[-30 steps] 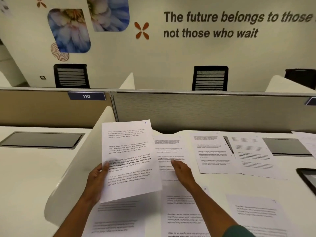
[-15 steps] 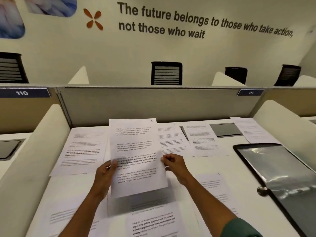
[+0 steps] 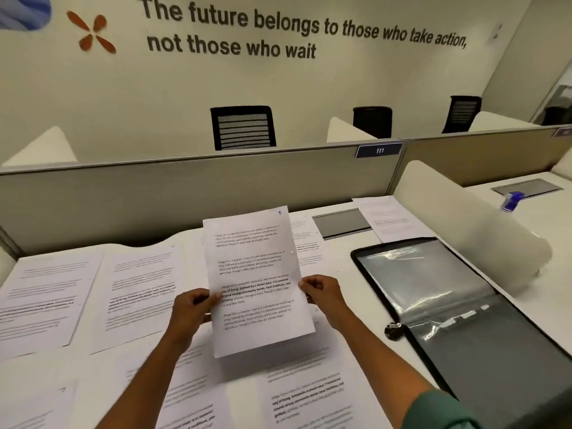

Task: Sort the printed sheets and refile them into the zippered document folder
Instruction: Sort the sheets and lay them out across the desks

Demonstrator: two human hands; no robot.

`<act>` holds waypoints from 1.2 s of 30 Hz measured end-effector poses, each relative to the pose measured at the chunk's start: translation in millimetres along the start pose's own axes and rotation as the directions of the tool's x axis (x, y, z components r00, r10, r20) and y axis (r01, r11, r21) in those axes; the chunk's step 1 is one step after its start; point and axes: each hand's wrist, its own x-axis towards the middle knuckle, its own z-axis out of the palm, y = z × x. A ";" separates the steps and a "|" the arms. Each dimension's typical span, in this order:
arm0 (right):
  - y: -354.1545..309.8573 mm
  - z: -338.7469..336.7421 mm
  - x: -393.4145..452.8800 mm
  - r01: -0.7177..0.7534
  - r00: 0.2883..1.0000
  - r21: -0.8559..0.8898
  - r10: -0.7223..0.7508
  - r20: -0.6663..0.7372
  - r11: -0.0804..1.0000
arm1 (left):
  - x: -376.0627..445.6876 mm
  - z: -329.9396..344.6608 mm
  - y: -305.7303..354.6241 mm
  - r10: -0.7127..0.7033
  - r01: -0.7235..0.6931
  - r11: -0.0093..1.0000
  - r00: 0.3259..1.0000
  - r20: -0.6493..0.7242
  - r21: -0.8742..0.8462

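While both hands grip it, the held sheet (image 3: 257, 280) stands raised and nearly upright above the desk (image 3: 349, 305), tilted slightly, a blue handwritten "5" in its top corner.

Head view, places given from the held sheet:
- Left hand (image 3: 190, 314): at the sheet's left edge, about mid-height; thumb over the printed face, fingers curled behind, pinching the paper.
- Right hand (image 3: 325, 297): at the sheet's right edge, about mid-height; fingers curled narrowly round the edge, pinching it. A green sleeve (image 3: 445, 410) shows low to the right.
- Zippered document folder (image 3: 464, 311): to the right of the sheet, lying open and flat on the desk, a clear glossy pocket facing up, black border, zip pull at its near left edge.
- Loose printed sheets (image 3: 77, 292): flat on the desk to the left, behind, and below; one more lies beyond the folder.
- Grey partition (image 3: 185, 187): behind the sheet, bearing a blue tag "111".
- Black chairs (image 3: 243, 126): beyond the partition, against a lettered wall.
- Small blue-capped item (image 3: 512, 201): far right, on the neighbouring desk; kind unclear.
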 end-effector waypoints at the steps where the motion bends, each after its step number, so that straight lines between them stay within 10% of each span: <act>1: 4.0 -20.8 8.5 -0.007 1.000 0.000 0.007 0.002 1.000 | 3.2 21.8 -2.0 -0.007 0.007 1.000 1.000 -0.011 0.003; 15: 3.5 -257.5 147.2 -0.055 0.995 -0.038 0.052 -0.084 0.998 | 72.1 279.8 -4.8 -0.074 0.074 0.997 0.996 -0.057 0.003; 36: 19.1 -312.9 316.6 -0.082 0.970 -0.341 -0.004 -0.243 0.936 | 228.9 392.1 -9.2 -0.097 0.139 0.976 0.966 -0.240 0.167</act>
